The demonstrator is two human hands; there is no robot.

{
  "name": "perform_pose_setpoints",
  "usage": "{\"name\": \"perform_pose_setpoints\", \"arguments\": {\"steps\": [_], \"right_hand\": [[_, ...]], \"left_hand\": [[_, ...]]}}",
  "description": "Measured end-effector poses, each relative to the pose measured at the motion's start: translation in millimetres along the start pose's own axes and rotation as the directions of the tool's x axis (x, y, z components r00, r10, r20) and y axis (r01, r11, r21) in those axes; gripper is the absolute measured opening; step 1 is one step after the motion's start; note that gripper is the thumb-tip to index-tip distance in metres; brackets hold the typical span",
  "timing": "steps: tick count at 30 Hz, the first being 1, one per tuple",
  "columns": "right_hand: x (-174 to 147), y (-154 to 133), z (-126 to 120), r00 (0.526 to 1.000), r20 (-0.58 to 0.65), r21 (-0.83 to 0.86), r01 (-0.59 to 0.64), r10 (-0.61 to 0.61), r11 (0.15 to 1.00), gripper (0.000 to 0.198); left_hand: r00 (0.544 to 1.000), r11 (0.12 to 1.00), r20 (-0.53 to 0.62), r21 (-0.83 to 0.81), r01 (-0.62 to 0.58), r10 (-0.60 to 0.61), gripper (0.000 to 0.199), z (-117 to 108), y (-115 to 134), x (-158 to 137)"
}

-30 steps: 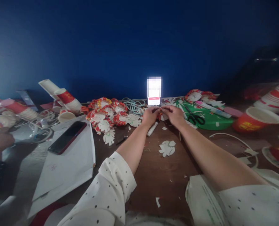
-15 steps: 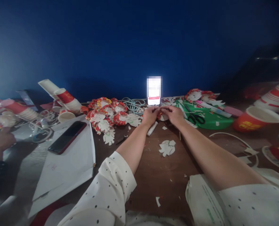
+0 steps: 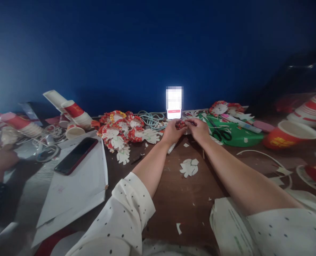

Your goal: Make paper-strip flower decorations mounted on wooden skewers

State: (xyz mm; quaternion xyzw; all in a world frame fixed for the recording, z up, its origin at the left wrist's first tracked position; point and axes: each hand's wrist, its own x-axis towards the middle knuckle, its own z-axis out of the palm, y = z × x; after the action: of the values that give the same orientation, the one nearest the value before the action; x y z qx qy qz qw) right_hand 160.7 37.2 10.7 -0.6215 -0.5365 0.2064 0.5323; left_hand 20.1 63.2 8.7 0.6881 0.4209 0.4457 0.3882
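Observation:
Near the back of the brown table, my left hand (image 3: pixel 173 132) is closed on a small red patterned paper piece (image 3: pixel 181 124), partly hidden by the fingers. My right hand (image 3: pixel 199 130) pinches the same piece from the other side. Beneath my left hand lies a white tube (image 3: pixel 171 148), mostly covered. Nearer to me is a white paper cutout (image 3: pixel 189 168) with petal-like edges, flat on the table. Left of my hands sits a heap of red and white paper crafts (image 3: pixel 120 129). Black-handled scissors (image 3: pixel 221 134) rest to the right on a green sheet (image 3: pixel 241 137).
A lit phone (image 3: pixel 174 103) stands against the blue wall. A dark phone (image 3: pixel 76 155) lies on white board (image 3: pixel 75 192) at left, with stacked paper cups (image 3: pixel 76 112) behind. At right are a red paper cup (image 3: pixel 285 137) and white cord (image 3: pixel 264 152). Another person's hand (image 3: pixel 0 161) is far left.
My left hand has turned and spread a little, showing more of the red paper piece. My right hand has shifted slightly, its fingers now bent more over the piece.

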Motion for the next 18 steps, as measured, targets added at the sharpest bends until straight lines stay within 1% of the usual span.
{"name": "perform_pose_setpoints", "arguments": {"steps": [3,8,13,16,18], "right_hand": [[-0.6,-2.3,0.0,1.000,0.003,-0.032,-0.008,0.008,0.999,0.024],[-1.6,-2.9,0.8,1.000,0.004,-0.028,-0.016,0.016,0.999,0.025],[-1.3,0.3,2.1,1.000,0.009,-0.037,-0.018,0.018,0.999,0.026],[-1.1,1.6,2.8,1.000,0.010,-0.042,-0.006,0.007,0.999,0.025],[-1.2,1.3,2.9,1.000,0.022,-0.036,0.005,-0.005,0.999,0.025]], "left_hand": [[1.000,0.999,-0.008,0.029,-0.012,0.012,0.028,1.1,-3.0,1.2],[0.999,1.000,-0.044,0.001,-0.004,0.004,0.024,1.1,-9.4,3.2],[0.999,0.999,-0.027,-0.046,0.020,-0.021,0.022,-1.1,-7.3,3.4],[0.998,0.998,-0.051,-0.051,0.041,-0.043,0.022,-3.6,-6.9,4.6],[0.998,0.999,-0.063,-0.039,0.024,-0.026,0.020,-4.6,-7.8,5.6]]}}
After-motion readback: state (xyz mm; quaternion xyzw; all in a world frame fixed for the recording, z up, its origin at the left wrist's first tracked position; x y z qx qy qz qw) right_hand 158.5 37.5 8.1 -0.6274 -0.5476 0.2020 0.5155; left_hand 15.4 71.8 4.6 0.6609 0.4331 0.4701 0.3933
